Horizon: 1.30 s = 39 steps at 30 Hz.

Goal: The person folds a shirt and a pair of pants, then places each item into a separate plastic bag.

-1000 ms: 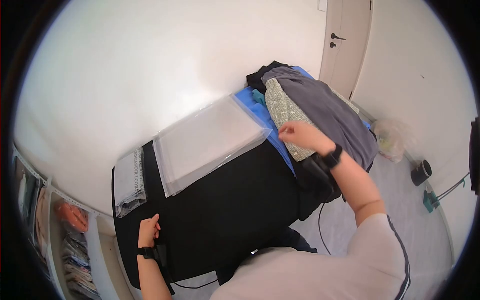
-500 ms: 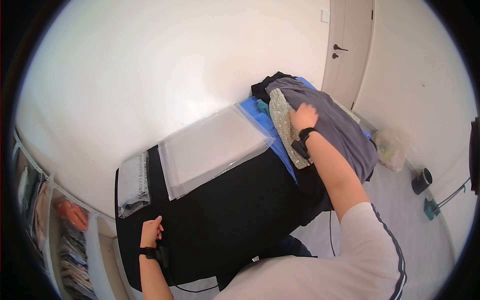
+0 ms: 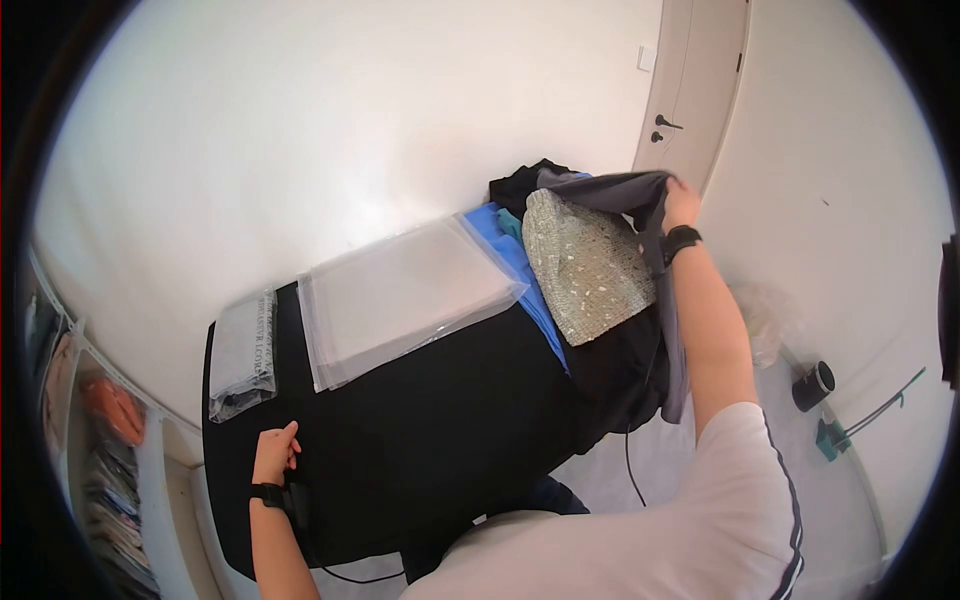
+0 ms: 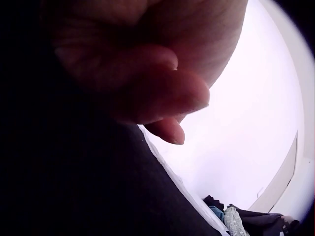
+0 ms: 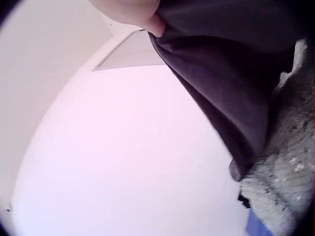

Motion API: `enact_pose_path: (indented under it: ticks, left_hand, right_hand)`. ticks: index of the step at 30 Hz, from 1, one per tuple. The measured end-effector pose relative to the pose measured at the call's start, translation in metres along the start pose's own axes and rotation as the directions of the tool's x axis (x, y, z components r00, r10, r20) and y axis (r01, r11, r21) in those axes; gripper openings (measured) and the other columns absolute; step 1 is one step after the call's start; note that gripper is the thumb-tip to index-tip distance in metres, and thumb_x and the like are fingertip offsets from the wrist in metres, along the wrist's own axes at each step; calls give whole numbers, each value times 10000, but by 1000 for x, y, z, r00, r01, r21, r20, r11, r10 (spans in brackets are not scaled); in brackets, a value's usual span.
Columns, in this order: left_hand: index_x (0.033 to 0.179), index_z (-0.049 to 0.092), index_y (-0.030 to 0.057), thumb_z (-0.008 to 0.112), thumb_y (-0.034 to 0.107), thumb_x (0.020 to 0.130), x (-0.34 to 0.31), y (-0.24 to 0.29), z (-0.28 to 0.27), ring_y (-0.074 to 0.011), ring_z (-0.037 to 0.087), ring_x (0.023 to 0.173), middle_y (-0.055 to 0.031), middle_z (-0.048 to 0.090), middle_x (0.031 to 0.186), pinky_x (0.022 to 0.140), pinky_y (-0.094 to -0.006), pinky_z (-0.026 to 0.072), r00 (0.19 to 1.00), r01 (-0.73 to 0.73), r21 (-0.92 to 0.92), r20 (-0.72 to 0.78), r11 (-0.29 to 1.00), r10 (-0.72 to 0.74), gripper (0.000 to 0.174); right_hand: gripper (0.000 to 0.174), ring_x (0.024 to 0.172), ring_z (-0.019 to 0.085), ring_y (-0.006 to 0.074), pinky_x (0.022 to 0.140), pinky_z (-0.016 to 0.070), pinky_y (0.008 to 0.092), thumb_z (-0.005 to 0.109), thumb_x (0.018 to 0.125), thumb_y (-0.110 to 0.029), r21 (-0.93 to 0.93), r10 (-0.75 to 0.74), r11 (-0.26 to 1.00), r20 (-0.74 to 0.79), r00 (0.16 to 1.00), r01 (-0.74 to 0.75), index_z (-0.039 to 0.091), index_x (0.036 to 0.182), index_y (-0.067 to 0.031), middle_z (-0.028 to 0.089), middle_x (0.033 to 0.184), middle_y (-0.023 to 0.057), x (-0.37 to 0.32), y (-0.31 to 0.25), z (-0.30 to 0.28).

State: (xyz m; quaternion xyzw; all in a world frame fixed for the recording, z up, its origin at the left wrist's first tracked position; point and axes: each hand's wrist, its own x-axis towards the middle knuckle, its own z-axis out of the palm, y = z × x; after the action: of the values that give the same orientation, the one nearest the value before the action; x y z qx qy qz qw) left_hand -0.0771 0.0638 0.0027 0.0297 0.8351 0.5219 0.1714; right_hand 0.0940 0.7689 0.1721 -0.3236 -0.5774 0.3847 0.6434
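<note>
The right hand pinches the edge of a gray garment between thumb and fingers, holding it raised above the far end of the black table. Beneath and beside the garment lies a speckled knit piece, with blue cloth next to it. Clear plastic bags lie flat between that pile and a folded gray packet. Near the packet, the left hand holds nothing, its fingers loosely curled.

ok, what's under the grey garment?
Under the grey garment, held by the right hand, a speckled piece shows, with black cloth beside it. Whatever the hanging folds cover can't be seen.
</note>
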Motion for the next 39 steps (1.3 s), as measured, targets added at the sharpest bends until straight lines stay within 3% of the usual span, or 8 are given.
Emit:
enact_pose_path:
  ticks: [6,19,21,23,25,30,33,39]
  left_hand:
    - [532,507,52,576,357,867,-1,2,0,-107,386,306,8,393,412,331,-236,243,1000,-4,6,16,1000,4,458]
    - [671,592,37,595,351,859,-17,28,14,-87,493,422,9,503,533,393,-203,355,985,13,266,163,964,-58,366]
    - [941,615,16,643,303,834,-45,68,38,-110,588,656,-34,589,757,559,-224,467,935,-124,251,352,960,28,308]
    - [1197,508,11,677,258,812,-69,91,75,-168,580,938,-100,586,1028,814,-294,474,831,-436,14,391,900,396,488]
    - [1301,414,9,696,205,795,-96,119,118,-213,499,1123,-141,522,1197,973,-343,381,720,-448,-300,438,842,539,612]
    - [1187,529,-5,615,74,830,-139,158,199,-153,504,1099,-81,534,1204,962,-290,383,471,-529,-429,569,732,674,376]
    - [1021,614,-19,558,23,837,-150,147,251,-128,532,1015,-62,551,1138,901,-259,406,300,-789,-414,386,454,872,197]
    - [930,598,-8,506,11,864,-201,162,283,-74,550,832,0,598,893,756,-222,444,381,-560,-518,533,647,756,114]
  right_hand:
    - [233,887,596,169,782,469,284,538,908,-136,533,-90,846,198,976,-30,580,1066,29,632,978,79,-16,-129,-23]
    - [185,899,607,139,816,499,282,523,935,-173,525,-91,663,764,638,-534,571,1049,-35,631,1004,53,-114,-200,-84]
    - [226,955,596,165,864,477,288,551,924,-193,472,-33,723,753,657,-504,562,1073,-24,625,1047,62,-125,-202,-97]
    - [212,938,592,145,857,472,281,539,929,-187,467,-11,705,759,651,-533,564,1070,-31,626,1034,49,-140,-206,-111]
    - [199,922,588,125,851,466,275,527,935,-181,454,18,690,768,640,-564,565,1067,-38,626,1022,36,-152,-208,-125]
    - [219,971,571,130,882,440,287,533,932,-197,421,31,721,774,633,-551,564,1080,-39,616,1053,33,-161,-200,-176]
    - [228,978,569,136,886,436,295,532,929,-199,384,47,764,768,639,-518,561,1091,-41,616,1059,38,-157,-185,-218]
    - [224,971,573,137,867,438,294,519,923,-179,227,174,833,759,628,-505,564,1078,-24,624,1040,51,-143,-148,-295]
